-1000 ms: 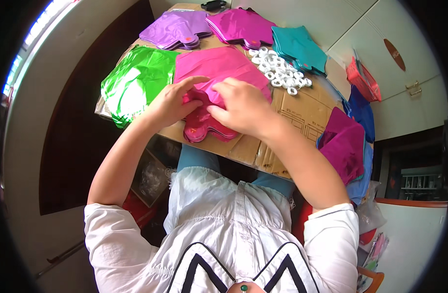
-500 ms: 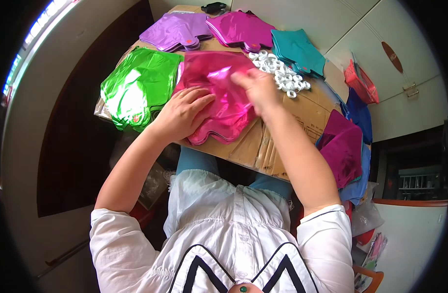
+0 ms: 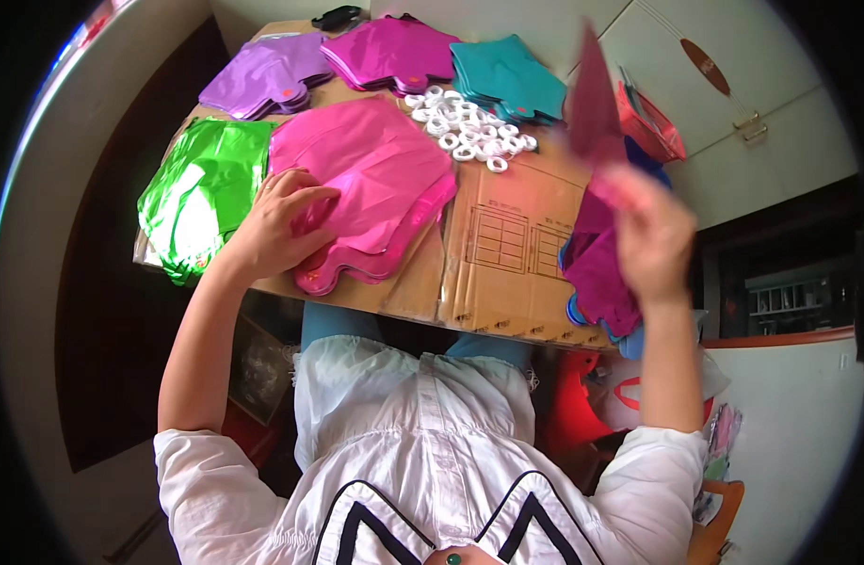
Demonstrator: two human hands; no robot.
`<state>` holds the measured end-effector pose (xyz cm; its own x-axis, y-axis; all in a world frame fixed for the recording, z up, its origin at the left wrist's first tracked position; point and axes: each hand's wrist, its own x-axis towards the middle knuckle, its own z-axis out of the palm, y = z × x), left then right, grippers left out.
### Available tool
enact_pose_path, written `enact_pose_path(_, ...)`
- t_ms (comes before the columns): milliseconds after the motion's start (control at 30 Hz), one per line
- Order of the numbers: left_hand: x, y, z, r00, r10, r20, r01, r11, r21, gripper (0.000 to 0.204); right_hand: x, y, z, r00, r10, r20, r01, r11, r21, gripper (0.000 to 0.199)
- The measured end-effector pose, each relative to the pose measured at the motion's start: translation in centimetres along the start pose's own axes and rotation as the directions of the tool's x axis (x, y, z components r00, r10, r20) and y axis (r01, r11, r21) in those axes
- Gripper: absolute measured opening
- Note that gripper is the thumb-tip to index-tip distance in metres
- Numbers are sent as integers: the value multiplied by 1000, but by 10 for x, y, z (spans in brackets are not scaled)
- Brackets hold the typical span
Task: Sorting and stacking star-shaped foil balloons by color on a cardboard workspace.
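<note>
"Crimson, tapering foil sheet [image 3: 597,113]: position?"

"Right hand [image 3: 652,234], blurred, closed on its lower end. Long axis runs up and away from the person; left hand [image 3: 283,223] is well apart."

"Left hand state?"

"Fingers bent, touching the pink, scalloped foil stack [image 3: 366,174]; cannot tell whether they pinch."

"Counts?"

"One raised sheet. On the cardboard-covered desk [image 3: 512,188], one stack each: pink; shiny green foil [image 3: 201,179]; lilac foil [image 3: 262,75]; magenta foil [image 3: 394,52]; teal foil [image 3: 507,80]. One crumpled purple foil pile [image 3: 601,273], right. White rings [image 3: 465,121] overlap, uncountable."
</note>
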<state>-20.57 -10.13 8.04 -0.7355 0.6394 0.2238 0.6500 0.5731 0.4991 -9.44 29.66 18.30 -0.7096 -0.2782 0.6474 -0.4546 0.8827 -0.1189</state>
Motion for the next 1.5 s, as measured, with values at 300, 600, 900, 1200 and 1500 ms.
enact_pose_path(300,4,-1,1,999,33,-41,-32,999,10,43,-103,-64,62,965,0,262,-47,984,173,35)
enact_pose_path(600,-47,-4,-55,929,-72,-364,72,997,-13,29,-90,-67,60,914,-54,402,-77,950,302,51)
enact_pose_path(900,-119,-30,-66,970,-163,-179,195,964,179,45,-74,-62,62,903,-37,428,-137,919,370,55)
enact_pose_path(1200,-131,-55,-59,968,-6,-250,75,960,269,31,25,-96,84,921,-170,351,37,934,355,30)
enact_pose_path(1500,-121,-67,-78,949,-174,-262,192,980,46,15,128,-176,215,865,-362,347,-2,689,725,20)
